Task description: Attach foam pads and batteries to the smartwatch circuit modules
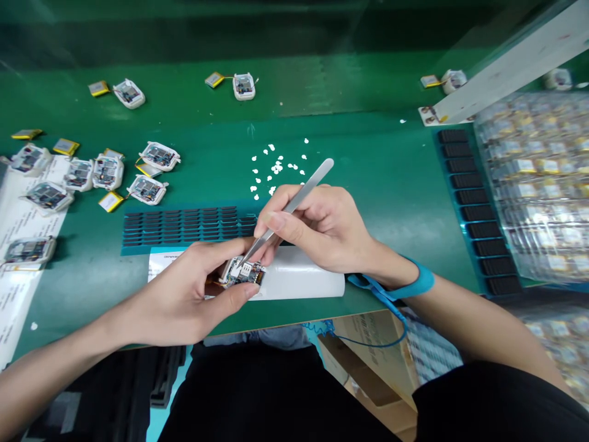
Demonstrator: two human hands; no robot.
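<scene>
Between the thumb and fingers of my left hand (193,291) is a small circuit board (251,273), partly in a white casing that my fingers mostly cover. My right hand (317,227) grips metal tweezers (306,187) like a pen. Their tips point down onto the board's left part, by a white patch; whether they pinch anything there is too small to tell. Under both hands lies a white sheet (308,282). Beyond the right hand, several small white stickers (277,167) are scattered on the green mat.
Strips of black pads (181,226) lie beyond my left hand. White-cased units (147,189) with yellow-edged batteries (110,201) cluster at left; others sit farther back. At right are a black-pad strip (473,213), stacked clear trays (534,184) and a slanted white post (506,67). A blue wrist strap (416,279) trails a cord.
</scene>
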